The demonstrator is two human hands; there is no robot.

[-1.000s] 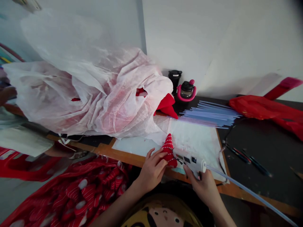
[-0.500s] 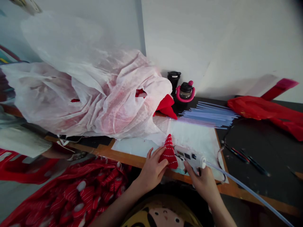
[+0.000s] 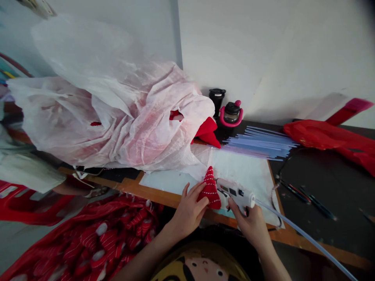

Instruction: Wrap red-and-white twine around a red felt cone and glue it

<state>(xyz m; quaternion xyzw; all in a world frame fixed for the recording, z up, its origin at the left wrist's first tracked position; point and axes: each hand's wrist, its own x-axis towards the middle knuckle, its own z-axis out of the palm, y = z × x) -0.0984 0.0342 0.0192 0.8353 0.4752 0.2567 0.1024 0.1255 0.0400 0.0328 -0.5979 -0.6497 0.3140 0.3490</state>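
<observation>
My left hand [image 3: 191, 207] has its fingers closed on the lower left side of a small red cone-shaped fabric hat [image 3: 211, 191] with white stitched stripes. The hat lies point away from me near the table's front edge. In my right hand [image 3: 252, 226] is a white glue gun [image 3: 236, 192], gripped by its handle, its nozzle close against the hat's right side. I cannot tell if the nozzle touches the fabric. A long translucent glue stick [image 3: 304, 233] sticks out of the gun's back and runs down to the right.
A large white plastic bag [image 3: 140, 121] with red things inside covers the left of the table. Several glue sticks [image 3: 260, 142], two bottles [image 3: 231, 113], a red bag [image 3: 319, 134] and pens [image 3: 315, 203] lie behind and right. Below left, a red sack [image 3: 96, 242] holds striped hats. A person's leg [image 3: 32, 171] is at left.
The camera view has shifted slightly. Both hands, the hat and the glue gun keep nearly the same position; the person's leg at left has moved a little.
</observation>
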